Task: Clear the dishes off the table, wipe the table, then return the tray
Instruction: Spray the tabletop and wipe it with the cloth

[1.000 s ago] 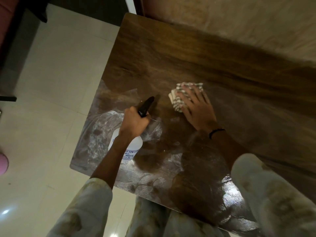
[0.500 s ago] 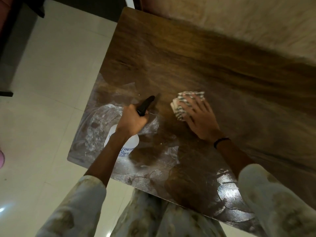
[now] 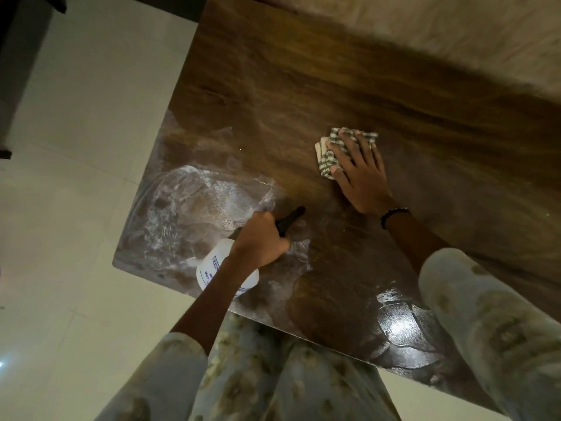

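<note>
A dark wooden table [image 3: 303,86] fills the view, wet and streaked near its front left corner. My left hand [image 3: 258,241] grips the black trigger head of a white spray bottle [image 3: 212,270], nozzle pointing toward the table's middle. My right hand [image 3: 358,174] lies flat, fingers spread, pressing a folded checked cloth [image 3: 326,156] onto the tabletop. The cloth is partly hidden under my fingers. No dishes or tray are in view.
Pale tiled floor [image 3: 76,147] lies to the left of the table. A beige wall [image 3: 455,31] runs along the table's far side. A dark piece of furniture [image 3: 18,56] stands at the top left. My patterned clothing is at the table's near edge.
My right hand has slid the cloth to the right and farther away across the table. My left hand with the spray bottle has drawn back toward the near edge.
</note>
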The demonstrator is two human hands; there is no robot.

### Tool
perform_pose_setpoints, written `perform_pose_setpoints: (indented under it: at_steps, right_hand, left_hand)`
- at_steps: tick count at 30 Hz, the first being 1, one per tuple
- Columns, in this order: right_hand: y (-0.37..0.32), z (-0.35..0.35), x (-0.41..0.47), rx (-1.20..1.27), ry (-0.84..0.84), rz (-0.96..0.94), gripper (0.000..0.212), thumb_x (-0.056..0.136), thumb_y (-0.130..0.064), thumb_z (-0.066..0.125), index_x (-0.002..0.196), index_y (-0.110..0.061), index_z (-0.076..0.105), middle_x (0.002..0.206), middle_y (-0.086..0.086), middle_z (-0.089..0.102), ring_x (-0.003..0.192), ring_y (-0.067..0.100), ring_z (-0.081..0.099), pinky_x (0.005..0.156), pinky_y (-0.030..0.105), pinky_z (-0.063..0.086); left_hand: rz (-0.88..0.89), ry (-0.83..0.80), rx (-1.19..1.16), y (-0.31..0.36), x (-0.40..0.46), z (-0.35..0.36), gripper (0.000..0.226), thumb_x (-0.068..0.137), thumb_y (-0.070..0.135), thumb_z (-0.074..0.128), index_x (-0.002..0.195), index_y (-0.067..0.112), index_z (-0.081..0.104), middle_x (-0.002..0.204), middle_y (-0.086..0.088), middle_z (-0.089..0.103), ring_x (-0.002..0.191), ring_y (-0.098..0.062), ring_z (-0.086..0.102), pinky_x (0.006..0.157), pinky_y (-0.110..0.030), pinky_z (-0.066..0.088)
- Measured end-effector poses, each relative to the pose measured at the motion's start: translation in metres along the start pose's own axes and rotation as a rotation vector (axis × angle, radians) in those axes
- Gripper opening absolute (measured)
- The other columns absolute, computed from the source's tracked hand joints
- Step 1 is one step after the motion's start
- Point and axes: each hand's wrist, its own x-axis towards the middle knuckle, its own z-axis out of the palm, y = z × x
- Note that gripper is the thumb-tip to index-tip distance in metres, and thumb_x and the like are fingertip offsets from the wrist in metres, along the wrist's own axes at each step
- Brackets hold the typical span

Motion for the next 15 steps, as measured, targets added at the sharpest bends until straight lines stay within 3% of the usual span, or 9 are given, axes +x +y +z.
perform_pose_setpoints:
  at_steps: [4,9,15]
  right_hand:
    - [0.004,0.002,-0.006,0.011,-0.003,-0.021,0.055,0.099,-0.044,0.019,0.151,-0.027,0.026,0.161,0.001,0.018,0.149,0.024,0.006,0.118,0.046,0.006]
    - [-0.017,0.009,-0.005,0.081,0.027,0.043,0.053,0.099,-0.04,0.025,0.15,-0.025,0.03,0.161,0.002,0.018,0.149,0.026,0.006,0.118,0.049,0.003]
    - [-0.085,0.034,-0.009,0.069,0.016,-0.166,0.049,0.099,-0.035,0.032,0.146,-0.023,0.04,0.157,0.005,0.03,0.146,0.031,0.019,0.118,0.052,0.01]
  left_hand:
    - [0.02,0.015,0.036,0.004,-0.008,0.006,0.021,0.078,0.01,0.062,0.091,-0.005,0.061,0.072,-0.015,0.054,0.058,-0.028,0.053,0.053,-0.029,0.04]
    - [-0.058,0.053,0.031,-0.005,-0.01,0.007,0.024,0.078,0.011,0.063,0.095,-0.003,0.057,0.08,-0.013,0.056,0.069,-0.029,0.058,0.059,-0.032,0.046]
    - [-0.075,0.158,-0.063,-0.026,-0.013,0.01,0.016,0.08,0.013,0.061,0.091,0.001,0.062,0.061,-0.005,0.053,0.06,-0.029,0.056,0.058,-0.032,0.044]
